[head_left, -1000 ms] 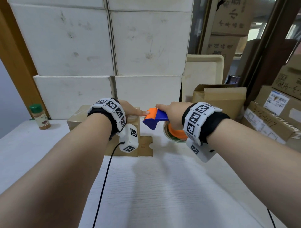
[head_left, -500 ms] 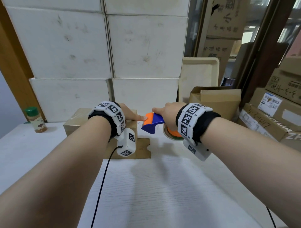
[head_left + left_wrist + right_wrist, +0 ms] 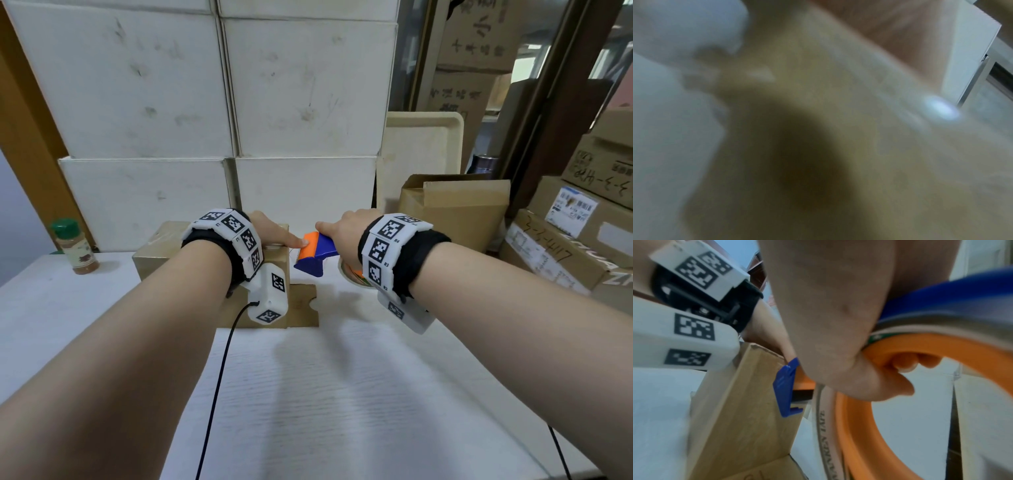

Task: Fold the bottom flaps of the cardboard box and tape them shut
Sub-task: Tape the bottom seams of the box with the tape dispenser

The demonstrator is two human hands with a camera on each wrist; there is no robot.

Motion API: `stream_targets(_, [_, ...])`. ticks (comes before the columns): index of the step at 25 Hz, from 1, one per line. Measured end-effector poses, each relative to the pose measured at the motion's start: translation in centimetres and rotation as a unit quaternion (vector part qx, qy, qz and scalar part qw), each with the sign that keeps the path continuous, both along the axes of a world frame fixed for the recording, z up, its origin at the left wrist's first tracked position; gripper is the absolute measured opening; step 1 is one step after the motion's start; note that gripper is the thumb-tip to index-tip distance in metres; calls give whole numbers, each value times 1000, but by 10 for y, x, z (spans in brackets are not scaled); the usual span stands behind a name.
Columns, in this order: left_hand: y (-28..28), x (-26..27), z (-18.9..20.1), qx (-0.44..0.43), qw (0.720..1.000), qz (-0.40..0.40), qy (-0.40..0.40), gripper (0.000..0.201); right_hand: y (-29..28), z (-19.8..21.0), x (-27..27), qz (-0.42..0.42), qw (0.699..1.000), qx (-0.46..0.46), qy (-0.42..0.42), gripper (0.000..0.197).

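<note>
Since half a second ago, little has shifted: both hands keep their posts, the tape dispenser (image 3: 313,251) sits a touch lower against the box corner, and the camera has tipped slightly. The cardboard box (image 3: 152,255) stands on the white table (image 3: 308,394) at roughly 11 o'clock from the view's centre, its long axis running left to right, a loose flap (image 3: 301,305) lying flat on the table at its right end. The left hand (image 3: 274,233) rests on top of the box, fingers straight and pressed down near the right edge, the index fingertip touching the orange nose of the dispenser. The right hand (image 3: 346,229) grips the dispenser from 3 o'clock; in the right wrist view its fingers (image 3: 906,363) curl through the orange ring holding the tape roll (image 3: 824,426), thumb over the blue body. The dispenser points left, toward 9 o'clock, its blue blade guard just beside the box's right end wall; contact there cannot be told. Left wrist view is blurred, showing only tan cardboard close up. A spice jar (image 3: 73,246) stands at 9 o'clock, white cartons (image 3: 137,85) stacked behind, brown boxes (image 3: 455,205) at 2 o'clock.
</note>
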State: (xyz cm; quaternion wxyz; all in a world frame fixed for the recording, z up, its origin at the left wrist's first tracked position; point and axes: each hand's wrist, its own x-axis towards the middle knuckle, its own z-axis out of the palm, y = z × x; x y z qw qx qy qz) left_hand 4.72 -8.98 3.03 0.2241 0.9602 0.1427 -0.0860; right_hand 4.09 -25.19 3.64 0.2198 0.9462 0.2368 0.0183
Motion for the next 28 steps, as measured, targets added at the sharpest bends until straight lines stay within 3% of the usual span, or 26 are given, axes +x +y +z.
stream_targets(9, [0, -4, 1, 1, 1000, 6, 2, 82, 3, 4, 3, 28, 998, -32, -37, 47])
stream_targets(14, [-6, -9, 2, 36, 999, 18, -7, 77, 20, -10, -10, 89, 979, -141, -115, 32])
stream_targets(19, [-5, -8, 0, 52, 998, 14, -13, 82, 17, -6, -5, 41, 993, -62, -94, 37])
stream_targets(24, [1, -6, -5, 89, 996, 12, -19, 101, 10, -3, -8, -50, 999, 0, 17, 41])
stream_targets(28, [1, -5, -10, 124, 991, 27, -45, 105, -5, -11, 2, -154, 985, 61, 39, 25])
